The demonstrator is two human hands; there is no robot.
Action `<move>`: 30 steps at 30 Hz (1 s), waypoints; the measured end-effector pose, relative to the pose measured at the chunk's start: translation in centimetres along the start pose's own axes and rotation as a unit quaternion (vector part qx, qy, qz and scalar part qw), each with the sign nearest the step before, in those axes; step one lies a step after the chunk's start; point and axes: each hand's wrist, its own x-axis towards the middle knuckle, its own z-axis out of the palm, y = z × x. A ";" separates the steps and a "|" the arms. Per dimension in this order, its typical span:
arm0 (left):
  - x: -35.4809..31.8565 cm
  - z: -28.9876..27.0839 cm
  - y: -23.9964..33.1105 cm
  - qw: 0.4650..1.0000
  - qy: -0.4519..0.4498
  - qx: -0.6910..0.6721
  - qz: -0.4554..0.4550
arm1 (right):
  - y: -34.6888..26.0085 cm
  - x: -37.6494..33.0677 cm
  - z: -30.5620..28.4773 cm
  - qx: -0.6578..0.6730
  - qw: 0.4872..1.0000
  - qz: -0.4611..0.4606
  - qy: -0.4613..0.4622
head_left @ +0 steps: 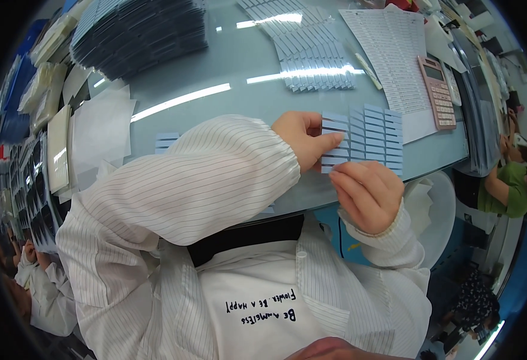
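In the head view, I see the near edge of the counter (233, 57) running close by the right hand (370, 195), with a whitish bin (440, 222) below it, to that hand's right. My widest stretch of glossy surface lies ahead and left of the left hand (305, 141), bounded by a dark-sided stack (143, 36) and fanned blue cards (317, 66); a pink calculator (437, 93) narrows the margin rightward. The left hand pinches the left side of the pale blue card set (374, 138), which lies just ahead of the right hand. That hand's bunched fingertips reach its lower left corner; whether they grip, I cannot tell. The set shows side-by-side columns crossed by dark bars.
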 end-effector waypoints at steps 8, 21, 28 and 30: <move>0.2 -0.2 -0.1 0.985 0.007 0.098 0.140 | 3.9 2.2 -1.7 -0.008 0.992 0.115 0.048; 0.4 -0.6 0.2 0.938 0.006 0.172 0.302 | 6.9 2.9 -1.0 0.084 0.994 0.072 0.007; 0.5 -0.9 0.0 0.927 0.009 0.241 0.287 | 6.6 2.8 -0.3 0.075 0.996 0.053 -0.015; 0.6 -0.8 -0.2 0.929 0.011 0.227 0.293 | 6.4 2.7 -0.2 0.073 0.996 0.057 -0.004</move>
